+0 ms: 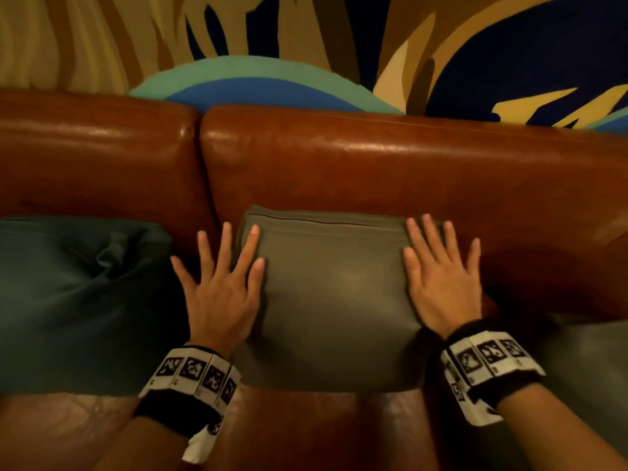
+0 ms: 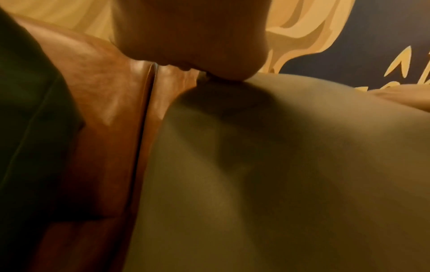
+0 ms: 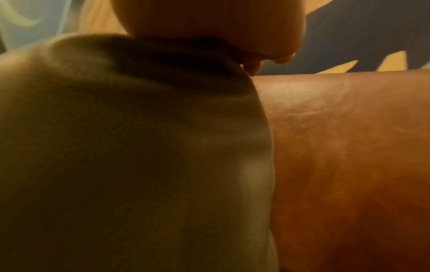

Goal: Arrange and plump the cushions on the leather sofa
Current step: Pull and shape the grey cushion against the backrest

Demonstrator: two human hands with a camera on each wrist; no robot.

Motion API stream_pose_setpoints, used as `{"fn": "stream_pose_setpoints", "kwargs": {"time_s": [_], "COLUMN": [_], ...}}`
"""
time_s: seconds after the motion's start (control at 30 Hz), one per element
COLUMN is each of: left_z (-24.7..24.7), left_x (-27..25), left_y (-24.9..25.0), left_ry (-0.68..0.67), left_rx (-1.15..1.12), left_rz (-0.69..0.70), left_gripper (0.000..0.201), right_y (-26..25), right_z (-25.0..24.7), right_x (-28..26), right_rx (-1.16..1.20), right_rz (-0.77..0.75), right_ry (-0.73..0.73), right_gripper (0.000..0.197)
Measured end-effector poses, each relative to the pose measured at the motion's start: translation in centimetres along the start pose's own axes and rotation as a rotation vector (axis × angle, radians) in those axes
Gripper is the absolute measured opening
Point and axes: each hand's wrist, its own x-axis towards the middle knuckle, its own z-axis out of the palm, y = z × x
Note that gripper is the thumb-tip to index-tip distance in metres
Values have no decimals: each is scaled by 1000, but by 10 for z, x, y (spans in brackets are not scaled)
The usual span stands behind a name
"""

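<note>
Left hand [image 1: 222,297], right hand [image 1: 441,287] flat on olive cushion's [image 1: 334,300] side edges.

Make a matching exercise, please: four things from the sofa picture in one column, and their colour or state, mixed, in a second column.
Things:
1. sofa back
2. middle cushion
3. cushion on the left
4. left hand

Descriptions:
A. dark teal, creased
B. glossy brown leather
C. open, fingers spread
D. olive green, between both hands

Pairs: 1-B, 2-D, 3-A, 4-C
</note>
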Motion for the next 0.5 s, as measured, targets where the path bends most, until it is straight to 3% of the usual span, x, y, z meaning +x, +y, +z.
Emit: {"fn": "stream_pose_setpoints", "kwargs": {"time_s": [0.13, 0.2, 0.23, 0.3, 0.37, 0.43, 0.5], "left_z": [-13, -12, -7, 19, 42, 51, 50], "left_x": [-19, -43, -54, -72, -78, -76, -70], "left_y": [3, 10, 12, 11, 10, 12, 4], "left_ry": [270, 333, 275, 36, -210, -272, -260], "left_rx": [-493, -597, -628, -775, -1064, -1210, -1196], "left_rz": [-209, -287, -351, -583, -782, -810, -801], "left_gripper": [62, 62, 67, 80, 93, 97, 85], "right_y": [8, 1, -5, -14, -21, -26, -23], "right_z": [-11, -6, 2, 28, 52, 59, 57], "right_x": [-30, -63, -77, -97, -101, -93, -88], "right_rx": [568, 843, 926, 1130, 1424, 1515, 1505], "right_rz": [293, 460, 535, 674, 799, 942, 1131], "right_ry": [230, 270, 235, 83, -51, -45, -43], "right_gripper": [64, 76, 80, 82, 94, 84, 69]}}
